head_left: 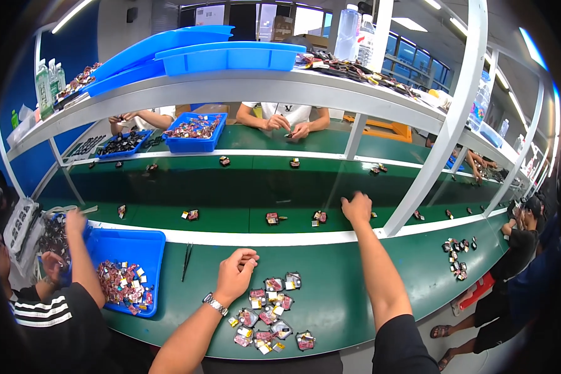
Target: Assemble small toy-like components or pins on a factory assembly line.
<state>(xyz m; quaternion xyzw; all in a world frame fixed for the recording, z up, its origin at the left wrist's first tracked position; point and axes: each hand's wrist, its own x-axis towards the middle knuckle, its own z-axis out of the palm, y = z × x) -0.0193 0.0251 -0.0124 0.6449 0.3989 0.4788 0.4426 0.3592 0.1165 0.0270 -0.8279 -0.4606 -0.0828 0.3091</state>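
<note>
Head view: partly hidden electronic module (374,215) just right of the nearer right hand (358,208), grip unclear; left hand (235,274) loosely curled, contents unclear

Wide fisheye view from the wearer's head, above the near side of the table (336,268), facing forward and tilted downward. The forearms (188,335) enter from the lower edge; the left hand (235,275) lies close to the lens at lower centre, the right hand (358,209) farther off, right of centre. The raised shelf (230,87) bends across the upper frame; the corners are dark.
</note>
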